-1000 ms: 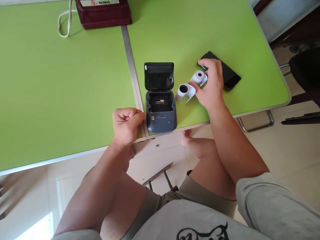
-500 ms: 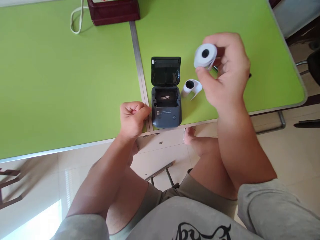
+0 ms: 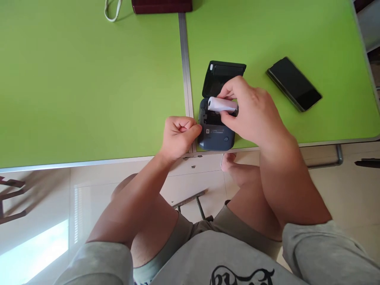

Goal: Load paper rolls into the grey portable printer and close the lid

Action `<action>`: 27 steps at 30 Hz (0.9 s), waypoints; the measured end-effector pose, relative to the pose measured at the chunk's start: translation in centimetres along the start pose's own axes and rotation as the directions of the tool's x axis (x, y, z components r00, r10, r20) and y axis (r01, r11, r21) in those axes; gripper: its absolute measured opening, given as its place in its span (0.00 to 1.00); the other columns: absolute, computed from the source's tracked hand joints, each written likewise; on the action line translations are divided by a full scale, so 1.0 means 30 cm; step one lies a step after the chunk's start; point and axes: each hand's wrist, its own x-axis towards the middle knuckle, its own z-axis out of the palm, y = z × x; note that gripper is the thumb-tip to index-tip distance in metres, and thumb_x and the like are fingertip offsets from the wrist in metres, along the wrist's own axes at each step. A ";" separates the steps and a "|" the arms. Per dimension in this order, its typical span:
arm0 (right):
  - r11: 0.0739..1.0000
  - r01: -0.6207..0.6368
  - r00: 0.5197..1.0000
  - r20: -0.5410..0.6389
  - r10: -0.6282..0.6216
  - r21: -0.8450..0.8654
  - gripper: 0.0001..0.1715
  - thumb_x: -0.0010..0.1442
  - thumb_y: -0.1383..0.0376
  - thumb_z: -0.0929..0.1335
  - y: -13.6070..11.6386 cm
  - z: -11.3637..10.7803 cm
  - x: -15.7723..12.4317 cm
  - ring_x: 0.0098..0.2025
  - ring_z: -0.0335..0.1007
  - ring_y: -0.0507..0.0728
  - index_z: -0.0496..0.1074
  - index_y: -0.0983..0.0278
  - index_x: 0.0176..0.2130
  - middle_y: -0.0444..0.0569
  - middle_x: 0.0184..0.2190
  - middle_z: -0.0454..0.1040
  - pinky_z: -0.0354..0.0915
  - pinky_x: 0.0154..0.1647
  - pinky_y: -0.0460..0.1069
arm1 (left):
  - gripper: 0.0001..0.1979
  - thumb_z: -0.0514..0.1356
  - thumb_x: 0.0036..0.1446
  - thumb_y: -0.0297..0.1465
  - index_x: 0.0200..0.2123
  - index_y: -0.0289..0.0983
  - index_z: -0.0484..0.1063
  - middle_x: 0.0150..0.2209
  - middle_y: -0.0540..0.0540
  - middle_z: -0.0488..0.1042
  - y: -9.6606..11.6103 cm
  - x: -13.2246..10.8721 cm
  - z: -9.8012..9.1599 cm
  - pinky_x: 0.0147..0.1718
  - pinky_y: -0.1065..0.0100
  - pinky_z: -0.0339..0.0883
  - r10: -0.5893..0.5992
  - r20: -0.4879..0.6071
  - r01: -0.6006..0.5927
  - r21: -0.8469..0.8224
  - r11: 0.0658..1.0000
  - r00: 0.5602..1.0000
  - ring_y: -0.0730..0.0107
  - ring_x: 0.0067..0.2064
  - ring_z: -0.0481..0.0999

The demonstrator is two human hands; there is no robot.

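A dark grey label printer point(image 3: 216, 139) sits near the table's front edge with its black lid point(image 3: 211, 79) swung up. My right hand point(image 3: 255, 109) pinches a white paper roll point(image 3: 218, 104) by its right part. Lying sideways, the roll is over the printer's open compartment; whether it touches the inside cannot be made out. My left hand point(image 3: 179, 136) is closed in a fist at the printer's left side, its thumb tip against or just beside the casing. Nothing shows in that fist. The right hand covers part of the lid and compartment.
A black phone point(image 3: 293, 84) lies to the right on the green table point(image 3: 103, 87). A dark red box point(image 3: 162, 5) and a white cord point(image 3: 113, 11) are at the far edge of view. A metal seam point(image 3: 184, 59) runs left of the printer.
My right hand has come left and down with the paper roll, now turned sideways over the printer. The second roll beside the printer is out of sight. The phone is uncovered. The view has shifted.
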 end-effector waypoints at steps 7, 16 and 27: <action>1.000 0.017 1.000 0.022 -0.017 -0.025 0.05 0.62 0.64 0.71 -0.026 -0.014 0.018 0.36 0.74 0.61 0.75 0.56 0.32 0.48 0.34 0.81 0.66 0.38 0.57 | 0.28 0.63 0.48 0.25 0.18 0.39 0.40 0.17 0.57 0.41 0.001 -0.007 0.004 0.22 0.66 0.34 0.019 -0.005 -0.019 0.009 1.000 1.000 0.82 0.21 0.41; 0.998 0.032 0.994 0.106 -0.026 -0.058 0.10 0.60 0.65 0.71 -0.103 -0.052 -0.034 0.24 0.59 0.53 0.70 0.59 0.27 0.43 0.20 0.67 0.49 0.29 0.52 | 0.26 0.61 0.63 0.58 0.51 0.45 0.68 0.50 0.43 0.75 -0.084 0.028 -0.028 0.50 0.60 0.77 0.255 -0.028 -0.232 0.326 0.916 0.967 0.59 0.54 0.79; 0.960 -0.026 0.980 -0.183 0.079 0.278 0.04 0.62 0.64 0.71 -0.050 -0.083 -0.029 0.23 0.64 0.48 0.75 0.60 0.39 0.43 0.35 0.79 0.62 0.29 0.49 | 0.39 0.57 0.68 0.54 0.73 0.40 0.53 0.70 0.33 0.66 -0.109 0.008 -0.041 0.65 0.54 0.71 0.245 0.219 -0.328 0.583 0.743 0.944 0.48 0.72 0.67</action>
